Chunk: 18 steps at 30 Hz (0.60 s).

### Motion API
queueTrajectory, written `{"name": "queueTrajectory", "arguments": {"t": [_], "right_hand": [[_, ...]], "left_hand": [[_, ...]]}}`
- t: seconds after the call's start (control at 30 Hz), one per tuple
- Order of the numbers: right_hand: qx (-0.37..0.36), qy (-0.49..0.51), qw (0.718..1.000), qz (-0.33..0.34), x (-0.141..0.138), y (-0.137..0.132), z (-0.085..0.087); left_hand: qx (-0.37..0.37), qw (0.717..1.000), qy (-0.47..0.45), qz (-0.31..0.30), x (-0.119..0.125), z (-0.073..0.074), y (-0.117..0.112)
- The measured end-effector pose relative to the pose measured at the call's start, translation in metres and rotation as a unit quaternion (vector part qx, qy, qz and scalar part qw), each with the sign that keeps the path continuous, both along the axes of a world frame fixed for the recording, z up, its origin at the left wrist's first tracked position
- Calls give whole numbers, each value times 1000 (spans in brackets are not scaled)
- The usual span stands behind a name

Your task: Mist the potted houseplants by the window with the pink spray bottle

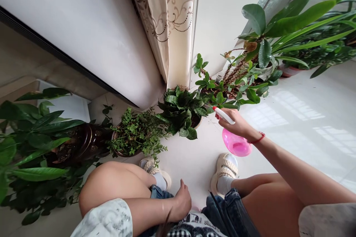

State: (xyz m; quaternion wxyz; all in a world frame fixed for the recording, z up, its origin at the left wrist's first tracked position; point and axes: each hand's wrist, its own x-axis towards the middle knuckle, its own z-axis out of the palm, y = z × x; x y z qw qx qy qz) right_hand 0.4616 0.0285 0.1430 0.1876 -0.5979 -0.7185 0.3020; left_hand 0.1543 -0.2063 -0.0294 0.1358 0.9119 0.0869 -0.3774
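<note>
My right hand (232,121) is wrapped around the neck of a spray bottle with a clear pink body (237,143) and a white head with a red nozzle (224,115). The nozzle points left, toward the dark-leaved potted plant (180,109). Just beyond the hand, a leggy potted plant (233,81) spreads its stems. My left hand (182,200) rests near my lap with one finger stretched out and nothing visible in it; its other fingers are partly hidden.
A small-leaved bushy plant (139,129) and a large plant in a dark glazed pot (90,139) stand at left. More plants (306,40) line the upper right. A white appliance-like panel (91,26) and a patterned curtain (178,26) rise behind. Pale tiles (191,155) cover the floor.
</note>
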Motion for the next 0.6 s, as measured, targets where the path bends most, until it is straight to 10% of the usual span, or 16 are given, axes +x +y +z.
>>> {"name": "queueTrajectory", "arguments": {"t": [0.33, 0.6], "right_hand": [[18, 18, 1000, -8, -36, 3, 4], [2, 8, 999, -53, -82, 18, 11]], "left_hand": [[3, 997, -54, 47, 9, -12, -17], [-16, 983, -176, -54, 29, -2, -12]]}}
